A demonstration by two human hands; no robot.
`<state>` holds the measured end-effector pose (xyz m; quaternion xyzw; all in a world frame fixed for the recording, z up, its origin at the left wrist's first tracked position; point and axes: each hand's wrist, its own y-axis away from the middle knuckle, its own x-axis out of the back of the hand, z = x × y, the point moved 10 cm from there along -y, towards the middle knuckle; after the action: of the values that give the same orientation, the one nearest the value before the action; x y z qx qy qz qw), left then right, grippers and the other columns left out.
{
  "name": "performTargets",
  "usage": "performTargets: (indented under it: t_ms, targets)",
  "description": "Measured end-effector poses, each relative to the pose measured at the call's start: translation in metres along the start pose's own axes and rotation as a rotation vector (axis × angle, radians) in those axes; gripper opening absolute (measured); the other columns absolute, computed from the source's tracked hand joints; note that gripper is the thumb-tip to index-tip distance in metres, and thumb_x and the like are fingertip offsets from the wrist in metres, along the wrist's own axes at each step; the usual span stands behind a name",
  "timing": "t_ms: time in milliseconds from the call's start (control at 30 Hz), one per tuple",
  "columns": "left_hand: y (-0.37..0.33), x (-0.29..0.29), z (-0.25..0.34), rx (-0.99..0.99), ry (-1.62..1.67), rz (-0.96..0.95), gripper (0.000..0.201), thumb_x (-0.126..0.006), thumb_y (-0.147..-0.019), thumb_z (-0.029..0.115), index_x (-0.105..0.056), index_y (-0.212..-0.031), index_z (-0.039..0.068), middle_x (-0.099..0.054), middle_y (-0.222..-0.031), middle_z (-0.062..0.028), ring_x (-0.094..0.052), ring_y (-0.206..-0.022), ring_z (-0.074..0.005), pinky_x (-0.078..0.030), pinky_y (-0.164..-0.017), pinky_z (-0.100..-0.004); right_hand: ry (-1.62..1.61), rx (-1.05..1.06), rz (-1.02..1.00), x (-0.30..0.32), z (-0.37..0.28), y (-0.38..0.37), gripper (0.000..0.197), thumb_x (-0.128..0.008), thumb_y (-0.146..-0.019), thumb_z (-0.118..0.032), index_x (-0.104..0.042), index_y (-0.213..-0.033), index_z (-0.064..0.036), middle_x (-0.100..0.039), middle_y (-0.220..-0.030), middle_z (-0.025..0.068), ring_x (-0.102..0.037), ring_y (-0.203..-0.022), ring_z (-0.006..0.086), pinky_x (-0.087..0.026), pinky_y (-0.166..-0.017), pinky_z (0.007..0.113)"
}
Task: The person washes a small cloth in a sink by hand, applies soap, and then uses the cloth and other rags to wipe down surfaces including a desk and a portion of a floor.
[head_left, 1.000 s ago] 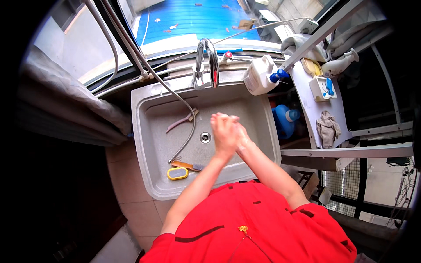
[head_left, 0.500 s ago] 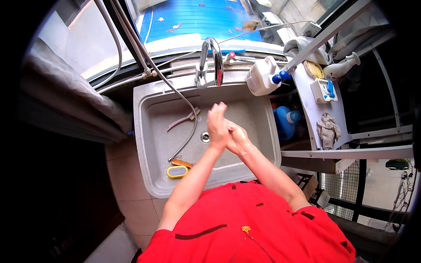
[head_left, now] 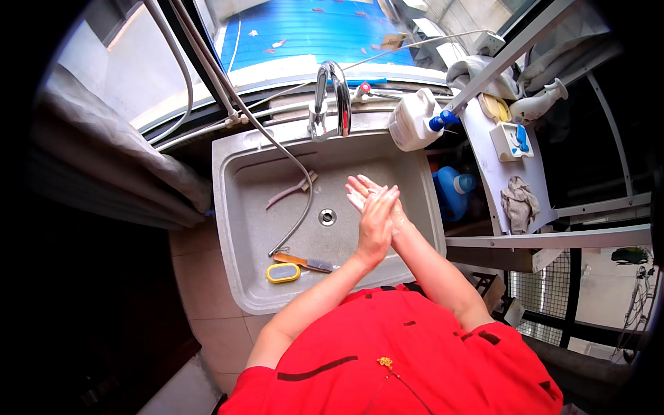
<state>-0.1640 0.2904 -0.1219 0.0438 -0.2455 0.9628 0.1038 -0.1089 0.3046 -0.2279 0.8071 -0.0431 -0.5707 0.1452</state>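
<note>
Where half a second ago the palms were crossed at an angle, the left hand [head_left: 375,223] now lies flat over the right hand [head_left: 365,194], pressed together and pinching nothing, above the sink [head_left: 238,228] near its right edge; the yellow soap dish [head_left: 283,273] remains by the front edge.
</note>
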Motion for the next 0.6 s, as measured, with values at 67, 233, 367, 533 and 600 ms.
performTargets:
  t_ms: [67, 233, 367, 533, 600]
  targets:
    - [-0.002, -0.001, -0.026, 0.085, 0.014, -0.046, 0.040, -0.039, -0.076, 0.006, -0.054, -0.113, 0.002, -0.051, -0.121, -0.0167, -0.039, -0.122, -0.0308, -0.021, -0.106, -0.0386, 0.173, -0.054, 0.140, 0.000, 0.011, 0.004, 0.047, -0.037, -0.091, -0.026, -0.034, -0.130, 0.0005, -0.035, -0.135, 0.0191, -0.035, -0.125, 0.0295, -0.029, -0.103, 0.035]
    - [-0.014, 0.016, -0.026, 0.032, -0.117, 0.089, 0.045, -0.038, -0.074, 0.003, -0.050, -0.118, 0.001, -0.049, -0.124, -0.0160, -0.033, -0.125, -0.0324, -0.024, -0.105, -0.0398, 0.200, -0.047, 0.079, -0.001, 0.010, 0.005, 0.042, -0.038, -0.090, -0.021, -0.040, -0.125, 0.0020, -0.043, -0.128, 0.0203, -0.041, -0.120, 0.0276, -0.033, -0.101, 0.036]
    - [0.004, -0.011, 0.002, 0.025, 0.016, -0.007, 0.046, -0.037, -0.073, 0.002, -0.050, -0.117, 0.001, -0.048, -0.124, -0.0163, -0.034, -0.125, -0.0322, -0.024, -0.105, -0.0397, -0.011, 0.008, -0.128, -0.022, -0.009, 0.005, 0.040, -0.037, -0.089, -0.014, -0.040, -0.124, 0.0039, -0.045, -0.127, 0.0183, -0.045, -0.117, 0.0248, -0.035, -0.100, 0.034]
    - [-0.021, 0.035, -0.054, 0.095, -0.162, 0.139, 0.046, -0.035, -0.073, 0.000, -0.050, -0.116, 0.000, -0.049, -0.123, -0.0162, -0.036, -0.124, -0.0317, -0.024, -0.105, -0.0391, 0.215, -0.078, 0.078, 0.005, 0.019, 0.010, 0.040, -0.037, -0.088, -0.013, -0.040, -0.124, 0.0038, -0.048, -0.123, 0.0164, -0.050, -0.109, 0.0243, -0.040, -0.094, 0.036]
    - [-0.003, 0.013, -0.031, 0.054, -0.093, 0.096, 0.045, -0.034, -0.073, -0.001, -0.050, -0.115, 0.000, -0.049, -0.123, -0.0157, -0.037, -0.122, -0.0315, -0.024, -0.105, -0.0387, 0.220, -0.070, 0.084, -0.001, 0.012, 0.005, 0.040, -0.037, -0.089, -0.017, -0.041, -0.123, 0.0044, -0.048, -0.123, 0.0162, -0.050, -0.109, 0.0241, -0.040, -0.094, 0.035]
